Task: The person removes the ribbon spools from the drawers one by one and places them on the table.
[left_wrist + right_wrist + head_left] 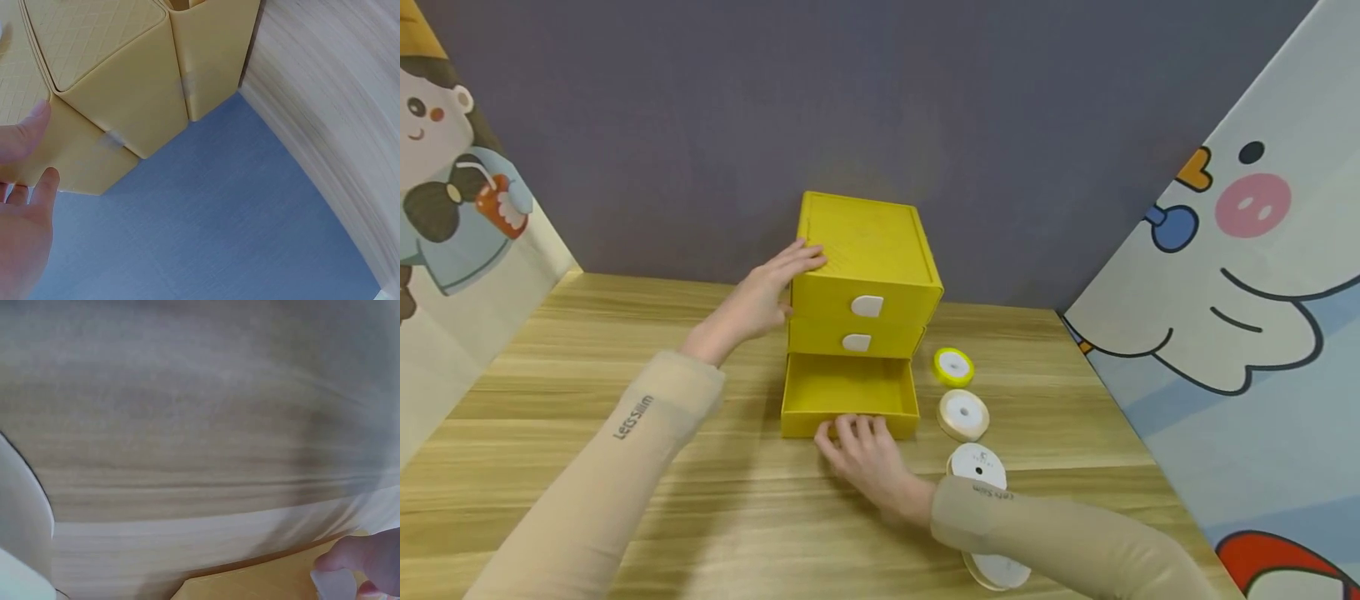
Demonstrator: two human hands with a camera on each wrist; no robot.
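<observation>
A yellow cabinet of three stacked drawers (865, 237) stands on the wooden table, each visible closed drawer front bearing a white tab. My left hand (758, 292) rests on its upper left edge, fingers laid across the top and thumb down at the side. In the left wrist view the thumb (34, 128) touches the cabinet's corner. The bottom drawer (850, 383) is pulled out, and its visible inside holds nothing. At its front wall is my right hand (868, 467), fingers bent over the rim. The right wrist view shows those fingers pinching the drawer's white tab (336, 584).
Right of the cabinet, ribbon spools lie in a row: a yellow one (953, 367), a cream one (963, 415) and white ones (977, 465), partly under my right sleeve. A dark wall (700, 150) rises behind the table (737, 517); cartoon panels flank both sides.
</observation>
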